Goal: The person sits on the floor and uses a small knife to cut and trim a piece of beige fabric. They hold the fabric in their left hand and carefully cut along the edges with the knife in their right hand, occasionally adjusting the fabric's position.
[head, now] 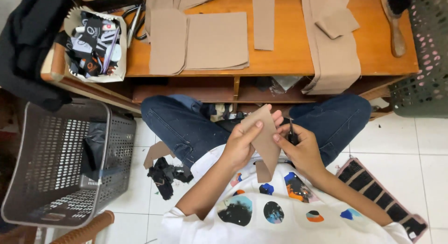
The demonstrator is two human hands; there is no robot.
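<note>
The person's left hand [240, 143] pinches a tan fabric piece [263, 134] over the lap, at 6 o'clock from the wooden table [289, 52]. The right hand [301, 148] grips the piece's right edge and a small dark tool [292, 132]. Keeping the fabric taut should help precision.

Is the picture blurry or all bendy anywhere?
Head view: sharp on both hands, left hand and right hand, holding the tan fabric piece; light is soft and even; the wooden table edge bows from wide-lens distortion; no strong glare.
</note>
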